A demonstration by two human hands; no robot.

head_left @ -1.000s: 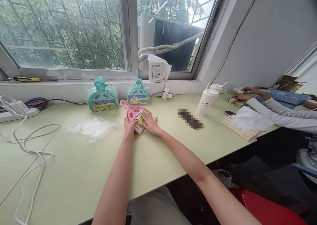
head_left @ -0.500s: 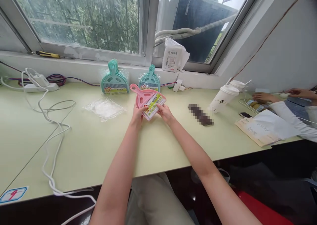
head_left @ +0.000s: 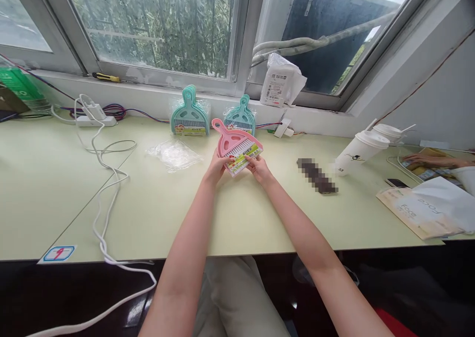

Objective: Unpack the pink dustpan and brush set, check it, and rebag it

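A pale green table [head_left: 156, 218] is filling the lower half of the view, running under a wide window [head_left: 156, 25] at 12 o'clock. A white cable [head_left: 106, 213] is trailing across the table from a power strip [head_left: 95, 121] at 10 o'clock and dropping over the near edge at 7 o'clock. At 3 o'clock a paper bag [head_left: 419, 211] is lying flat, with another person's hand [head_left: 426, 160] resting just beyond it. Two white lidded cups [head_left: 361, 149] are standing at 2 o'clock.

Near the centre, the pink dustpan set [head_left: 237, 146] is being held up off the table, tilted, with its handle pointing toward 11 o'clock and its labelled brush edge toward the person. The left hand [head_left: 216, 168] is gripping its lower left edge, fingers curled around it; the right hand [head_left: 260, 168] is pinching the lower right edge at the label.

Behind it, two teal dustpan sets, one [head_left: 189, 119] at 11 o'clock and one [head_left: 240, 119] at 12 o'clock, are leaning upright against the sill. A white packet [head_left: 280, 82] is sitting on the sill at 1 o'clock. A clear plastic bag [head_left: 173, 154] is lying flat on the table just left of the left hand.
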